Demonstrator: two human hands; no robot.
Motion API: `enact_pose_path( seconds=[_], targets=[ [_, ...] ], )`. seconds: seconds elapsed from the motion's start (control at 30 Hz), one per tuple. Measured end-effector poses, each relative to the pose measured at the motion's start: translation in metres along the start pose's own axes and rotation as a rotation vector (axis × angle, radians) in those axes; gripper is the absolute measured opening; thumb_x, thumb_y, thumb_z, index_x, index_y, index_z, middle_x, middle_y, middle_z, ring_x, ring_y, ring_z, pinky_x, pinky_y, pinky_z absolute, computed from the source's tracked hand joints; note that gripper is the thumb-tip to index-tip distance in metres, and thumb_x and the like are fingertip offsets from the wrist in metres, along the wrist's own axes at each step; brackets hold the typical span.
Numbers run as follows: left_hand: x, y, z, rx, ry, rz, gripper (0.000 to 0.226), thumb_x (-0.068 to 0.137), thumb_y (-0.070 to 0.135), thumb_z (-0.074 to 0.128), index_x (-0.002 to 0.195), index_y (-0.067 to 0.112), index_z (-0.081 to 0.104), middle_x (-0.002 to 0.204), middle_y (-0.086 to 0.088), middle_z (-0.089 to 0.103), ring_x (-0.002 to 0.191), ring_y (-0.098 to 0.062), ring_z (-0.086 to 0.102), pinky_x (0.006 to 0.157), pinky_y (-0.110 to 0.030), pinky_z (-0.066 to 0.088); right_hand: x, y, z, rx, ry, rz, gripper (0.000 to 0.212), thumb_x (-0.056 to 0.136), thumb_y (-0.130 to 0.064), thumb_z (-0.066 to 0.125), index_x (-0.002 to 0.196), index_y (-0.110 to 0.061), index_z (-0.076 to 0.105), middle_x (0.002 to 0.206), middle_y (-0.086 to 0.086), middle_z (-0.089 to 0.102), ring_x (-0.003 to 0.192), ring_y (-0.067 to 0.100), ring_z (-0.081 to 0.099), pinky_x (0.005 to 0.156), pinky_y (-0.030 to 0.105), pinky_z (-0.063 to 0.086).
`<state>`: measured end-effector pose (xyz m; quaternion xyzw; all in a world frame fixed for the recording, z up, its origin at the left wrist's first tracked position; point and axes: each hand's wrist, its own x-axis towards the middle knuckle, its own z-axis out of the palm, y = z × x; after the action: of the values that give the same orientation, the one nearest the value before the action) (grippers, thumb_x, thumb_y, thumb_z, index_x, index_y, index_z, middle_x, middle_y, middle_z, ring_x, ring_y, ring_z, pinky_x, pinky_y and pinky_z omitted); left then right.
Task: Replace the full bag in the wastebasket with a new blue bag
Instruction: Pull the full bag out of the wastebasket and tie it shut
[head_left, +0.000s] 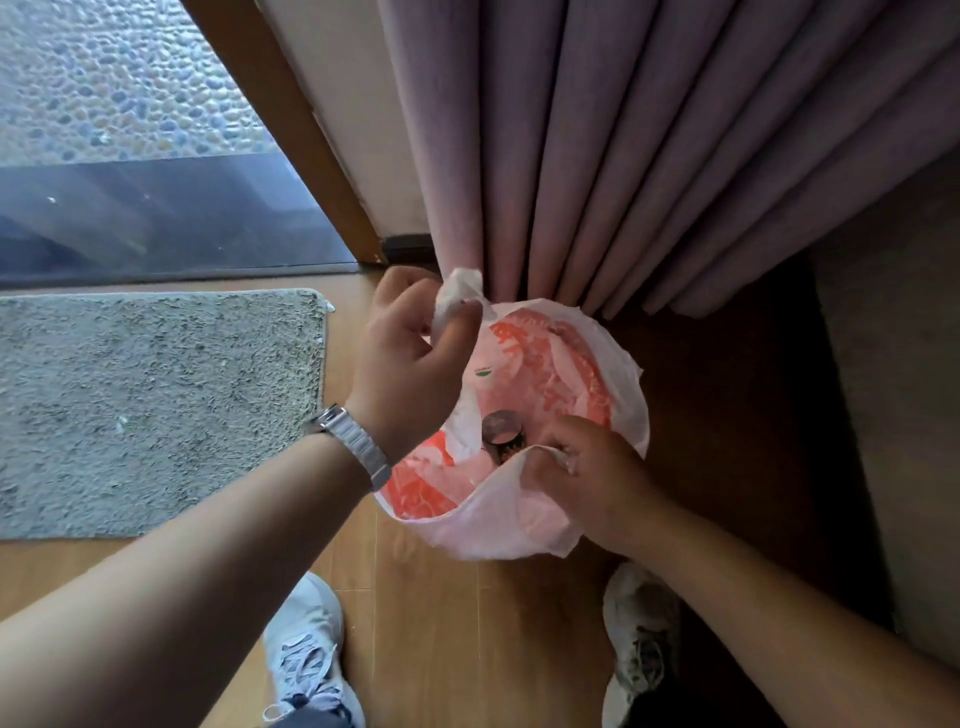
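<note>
A white plastic bag (519, 525) with red print lines the wastebasket on the wooden floor in front of the curtain. Its mouth gapes, showing crumpled red-and-white wrapping and a dark can (503, 434). The basket itself is hidden under the bag. My left hand (410, 364), a metal watch on its wrist, pinches the bag's far-left handle and lifts it above the rim. My right hand (587, 473) grips the near edge of the bag at the front right. No blue bag is in view.
A pink pleated curtain (649, 156) hangs just behind the basket. A grey shaggy mat (156, 410) lies on the floor to the left, before a glass door with a wooden frame (291, 130). My two white shoes (311, 654) stand near the basket.
</note>
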<state>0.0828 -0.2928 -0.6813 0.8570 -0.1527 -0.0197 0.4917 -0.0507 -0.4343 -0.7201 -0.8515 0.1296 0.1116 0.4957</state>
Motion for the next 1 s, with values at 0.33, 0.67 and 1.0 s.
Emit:
enact_pose_path(
  seconds=[0.33,0.67,1.0],
  targets=[
    [-0.022,0.044,-0.029,-0.362,-0.214,-0.075,0.030,0.085,0.027,0.054,0.066,0.010,0.068,0.070,-0.028,0.062,0.060,-0.030,0.054,0.058,-0.035,0.043,-0.018,-0.080,-0.031,0.640,-0.002,0.154,0.026,0.094,-0.029,0.049,0.103,-0.019,0.071,0.104,0.005,0.072,0.102,0.025,0.065,0.091,0.047,0.052],
    [-0.062,0.088,-0.057,-0.730,-0.156,-0.243,0.025,0.085,0.022,0.046,0.079,0.000,0.054,0.061,-0.008,0.044,0.052,-0.014,0.043,0.047,-0.023,0.036,-0.033,-0.124,-0.015,0.624,0.284,0.059,0.023,0.083,-0.034,0.046,0.069,-0.021,0.059,0.060,-0.002,0.058,0.059,0.014,0.056,0.057,0.030,0.047],
    [-0.068,0.074,-0.056,-0.808,-0.401,-0.326,0.018,0.078,0.007,0.051,0.096,0.008,0.049,0.051,0.005,0.047,0.042,-0.008,0.041,0.042,-0.018,0.036,-0.016,-0.102,-0.006,0.366,0.199,-0.119,0.012,0.079,-0.034,0.054,0.089,-0.041,0.052,0.075,-0.007,0.066,0.071,0.020,0.063,0.063,0.056,0.053]
  ],
)
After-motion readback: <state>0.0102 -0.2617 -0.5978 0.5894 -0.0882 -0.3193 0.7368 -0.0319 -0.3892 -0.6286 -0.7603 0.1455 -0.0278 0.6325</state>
